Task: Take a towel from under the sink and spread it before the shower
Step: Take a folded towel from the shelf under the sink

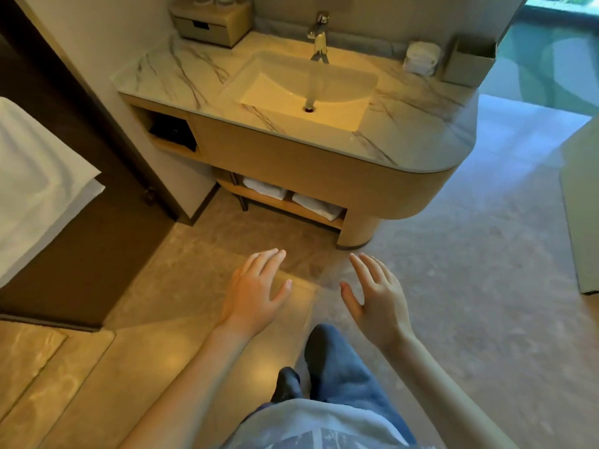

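Observation:
Two folded white towels lie on the low shelf under the sink: one towel on the left, another towel to its right. The white sink sits in a marble-topped vanity. My left hand and my right hand hover over the floor in front of the vanity, palms down, fingers spread, holding nothing. Both are well short of the shelf. The shower is not in view.
A dark door frame and a white bed corner stand at the left. On the countertop are a small drawer box, a rolled white cloth and a grey holder. Carpet spreads right.

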{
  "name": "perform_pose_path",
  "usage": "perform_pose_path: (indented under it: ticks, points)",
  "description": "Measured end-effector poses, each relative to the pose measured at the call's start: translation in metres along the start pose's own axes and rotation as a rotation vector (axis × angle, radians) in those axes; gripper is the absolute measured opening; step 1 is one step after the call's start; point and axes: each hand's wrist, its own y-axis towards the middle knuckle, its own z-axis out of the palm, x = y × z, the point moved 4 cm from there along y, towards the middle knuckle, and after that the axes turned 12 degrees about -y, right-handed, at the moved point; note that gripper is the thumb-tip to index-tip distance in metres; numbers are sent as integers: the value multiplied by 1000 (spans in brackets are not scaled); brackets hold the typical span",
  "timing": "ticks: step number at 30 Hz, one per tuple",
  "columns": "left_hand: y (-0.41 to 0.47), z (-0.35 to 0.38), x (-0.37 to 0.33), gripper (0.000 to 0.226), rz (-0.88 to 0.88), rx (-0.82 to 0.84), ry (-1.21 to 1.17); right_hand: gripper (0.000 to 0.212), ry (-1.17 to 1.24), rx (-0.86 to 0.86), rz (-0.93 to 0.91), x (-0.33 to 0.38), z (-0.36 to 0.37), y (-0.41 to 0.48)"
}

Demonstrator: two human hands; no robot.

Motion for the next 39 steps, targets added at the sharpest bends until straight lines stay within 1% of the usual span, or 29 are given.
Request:
perform_pose_path:
  ticks: [4, 10, 16, 19, 22, 26, 30, 39]
  points:
    - [51, 25, 10, 58, -7, 40, -10, 56, -10, 12, -20, -16, 13, 54]
    - [117, 50, 11, 54, -76, -14, -74, 56, 26, 65, -29, -49, 22, 126]
    - [172, 45, 16, 53, -99, -27, -57, 51, 60, 53, -46, -66, 20, 190]
    - [200, 41, 17, 53, -91, -17, -53, 49, 52, 51, -33, -72, 24, 215]
    - [226, 39, 24, 53, -76, 6, -41, 51, 31, 61, -5, -73, 28, 234]
    - [256, 35, 39, 53, -29, 49, -14, 55, 21, 46, 23, -67, 37, 252]
    - [275, 28, 63, 52, 29, 102, -15, 54, 11, 28, 94, -55, 54, 263]
    - [295, -2, 131, 55, 161, 263, -18, 55, -32, 15, 263, 5, 91, 271]
